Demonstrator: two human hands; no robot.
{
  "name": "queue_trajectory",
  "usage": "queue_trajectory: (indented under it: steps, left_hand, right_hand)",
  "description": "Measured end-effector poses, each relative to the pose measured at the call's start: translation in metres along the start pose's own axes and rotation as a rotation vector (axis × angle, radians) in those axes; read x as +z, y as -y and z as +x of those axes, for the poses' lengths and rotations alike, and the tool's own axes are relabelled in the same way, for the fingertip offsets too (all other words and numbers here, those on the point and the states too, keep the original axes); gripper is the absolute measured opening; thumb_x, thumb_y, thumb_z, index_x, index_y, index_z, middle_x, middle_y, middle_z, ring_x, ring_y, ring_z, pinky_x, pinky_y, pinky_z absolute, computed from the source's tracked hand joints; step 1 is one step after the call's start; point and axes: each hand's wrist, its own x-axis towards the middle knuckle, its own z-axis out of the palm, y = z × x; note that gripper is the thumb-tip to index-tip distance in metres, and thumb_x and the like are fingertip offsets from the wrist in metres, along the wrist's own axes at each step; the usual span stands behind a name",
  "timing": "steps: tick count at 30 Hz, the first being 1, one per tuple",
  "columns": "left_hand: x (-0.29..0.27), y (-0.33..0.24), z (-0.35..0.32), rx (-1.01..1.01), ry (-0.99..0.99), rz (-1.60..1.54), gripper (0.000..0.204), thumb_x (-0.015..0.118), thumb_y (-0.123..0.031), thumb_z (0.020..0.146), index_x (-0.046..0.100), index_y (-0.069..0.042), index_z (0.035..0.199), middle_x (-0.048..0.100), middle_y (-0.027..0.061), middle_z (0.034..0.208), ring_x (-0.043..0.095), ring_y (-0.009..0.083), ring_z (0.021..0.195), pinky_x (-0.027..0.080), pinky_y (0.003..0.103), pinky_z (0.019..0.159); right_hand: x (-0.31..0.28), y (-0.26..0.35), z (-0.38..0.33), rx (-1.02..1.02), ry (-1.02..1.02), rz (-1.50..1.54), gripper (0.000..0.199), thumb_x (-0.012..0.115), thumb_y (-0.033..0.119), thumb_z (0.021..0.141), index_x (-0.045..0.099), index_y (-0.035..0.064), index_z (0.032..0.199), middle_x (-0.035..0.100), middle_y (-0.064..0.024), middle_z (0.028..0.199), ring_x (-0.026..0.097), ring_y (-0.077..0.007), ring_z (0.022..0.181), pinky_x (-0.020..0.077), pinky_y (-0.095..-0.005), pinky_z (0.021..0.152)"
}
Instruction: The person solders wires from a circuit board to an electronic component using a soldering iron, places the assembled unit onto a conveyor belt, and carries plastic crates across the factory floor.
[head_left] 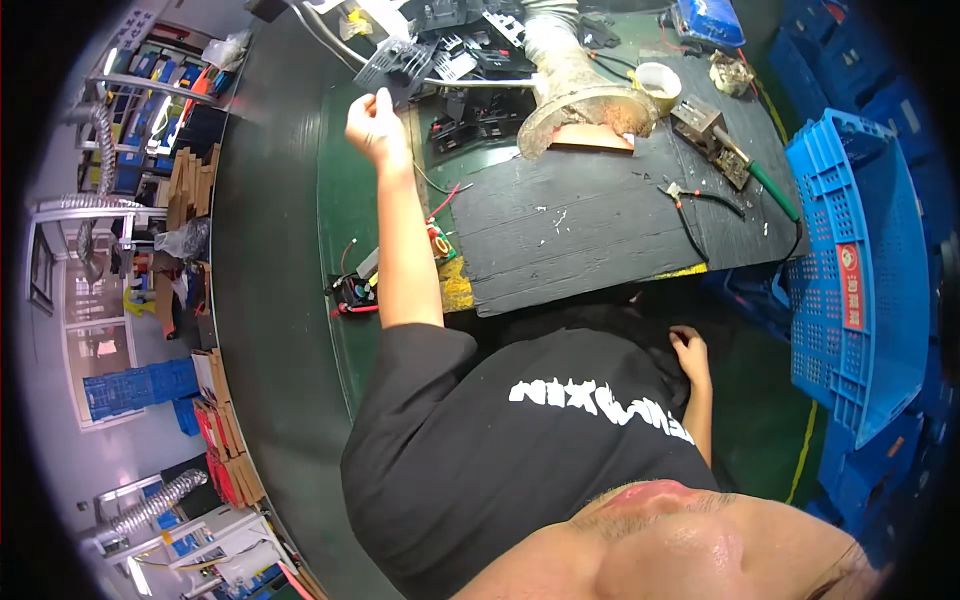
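My left hand (375, 130) reaches out over the bench at the upper left. Its fingers are closed at the lower edge of a dark grey slotted plastic part (396, 68), which overlaps a pile of black plastic parts (475, 60). My right hand (690, 350) rests low beside my lap, its fingers loosely apart and nothing visible in them. Between the hands lies a black work board (570, 230). On the board are cutting pliers (690, 195) and a metal fixture (712, 145) with a green-handled tool (765, 185).
A flared extraction duct (585, 105) stands over the board's far side. Beside it is a pale round cup (657, 85). Wires and a small circuit board (438, 243) lie near my left forearm. A blue perforated crate (850, 280) stands at the right, and a dark conveyor belt (270, 250) runs along the left.
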Motion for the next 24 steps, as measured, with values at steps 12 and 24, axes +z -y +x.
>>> queue_trajectory:
  steps: [12,24]
  left_hand:
    - [-0.055,-0.028,-0.135,-0.153,0.933,0.106,0.019,0.071,-0.013,0.079,0.07,0.002,0.09,0.067,0.0057,0.071,0.059,0.0092,0.062,0.047,0.024,0.06]
    - [-0.034,0.011,-0.139,-0.392,0.945,0.094,0.02,0.067,-0.006,0.083,0.064,0.004,0.1,0.068,0.0084,0.086,0.063,0.0115,0.072,0.049,0.023,0.061]
  right_hand:
    - [-0.071,0.178,0.004,-0.036,0.514,-0.071,0.031,0.069,0.023,0.08,0.067,0.0012,0.101,0.067,-0.0154,0.1,0.065,-0.0267,0.093,0.0496,-0.0333,0.083]
    - [-0.131,0.413,0.03,-1.139,0.418,-0.372,0.013,0.065,0.006,0.069,0.064,0.0069,0.082,0.064,-0.0086,0.089,0.063,-0.0251,0.081,0.0516,-0.0332,0.064]
